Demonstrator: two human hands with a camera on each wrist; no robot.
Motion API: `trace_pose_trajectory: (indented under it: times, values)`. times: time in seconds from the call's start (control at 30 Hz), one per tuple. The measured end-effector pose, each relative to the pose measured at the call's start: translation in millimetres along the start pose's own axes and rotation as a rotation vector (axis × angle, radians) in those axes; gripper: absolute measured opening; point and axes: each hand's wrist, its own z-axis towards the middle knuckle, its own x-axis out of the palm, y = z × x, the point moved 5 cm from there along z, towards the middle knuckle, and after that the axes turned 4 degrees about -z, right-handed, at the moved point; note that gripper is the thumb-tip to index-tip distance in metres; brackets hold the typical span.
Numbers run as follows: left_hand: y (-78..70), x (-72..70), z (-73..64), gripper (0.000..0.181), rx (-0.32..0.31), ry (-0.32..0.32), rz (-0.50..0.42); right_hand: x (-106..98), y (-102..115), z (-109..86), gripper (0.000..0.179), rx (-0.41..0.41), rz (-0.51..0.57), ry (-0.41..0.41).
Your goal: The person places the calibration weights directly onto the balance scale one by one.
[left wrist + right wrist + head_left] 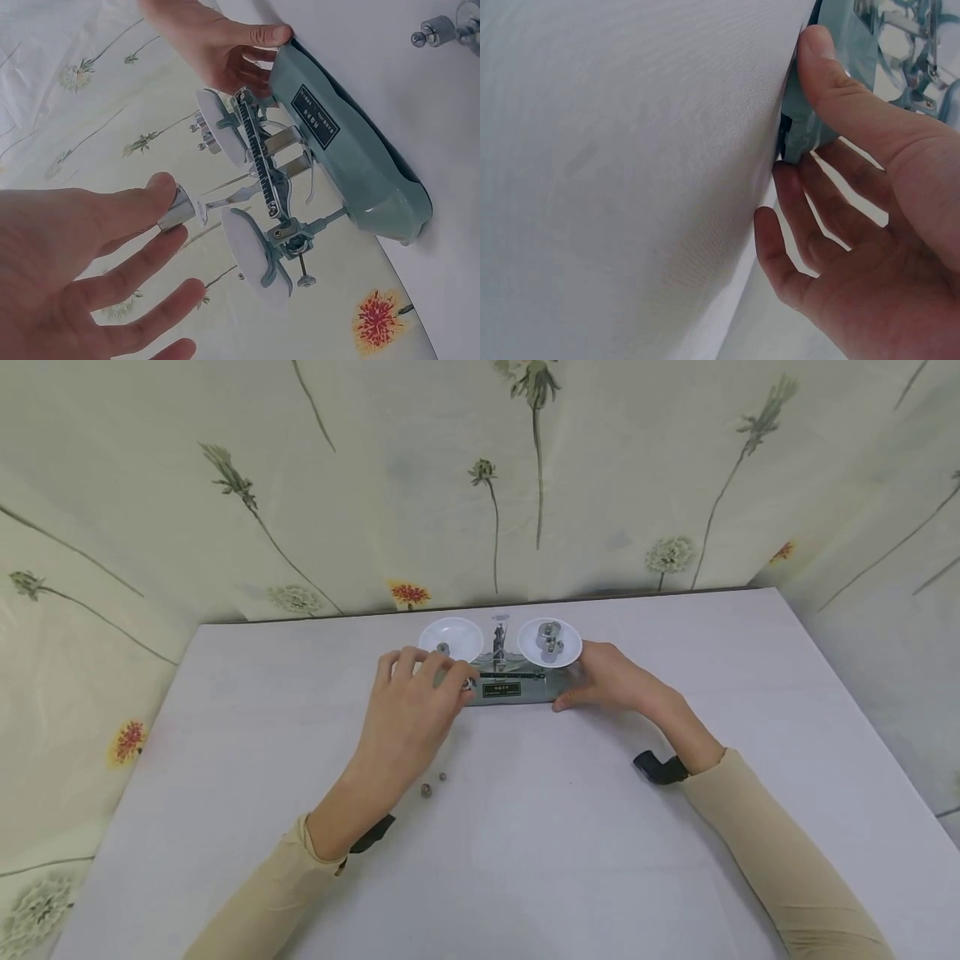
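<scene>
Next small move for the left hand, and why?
Probably lower the metal weight onto the left pan: the left hand pinches it near that pan, where one small weight shows. The right pan bears several, and the right hand holds the balance base.

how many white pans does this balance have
2: the left pan, just beyond the left hand, and the right pan, near the right hand. Both show in the head view.
</scene>
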Motion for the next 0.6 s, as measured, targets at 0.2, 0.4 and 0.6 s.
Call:
trace_pose_trajectory:
  times: [0.2,0.4,0.6]
  values:
    - [1.6,-1.6,2.7,0.019,-0.041,-0.028,-0.003,0.5,-0.7,-0.5,0.096,-0.001,0.004,0.000]
    - [5.0,-0.3,4.9,0.022,-0.099,-0.034,-0.010,0.5,-1.5,-0.3,0.095,-0.012,0.002,0.004]
    - [8.9,1.4,8.2,0.021,-0.116,-0.052,-0.015,0.6,-2.1,0.3,0.095,-0.009,-0.003,0.005]
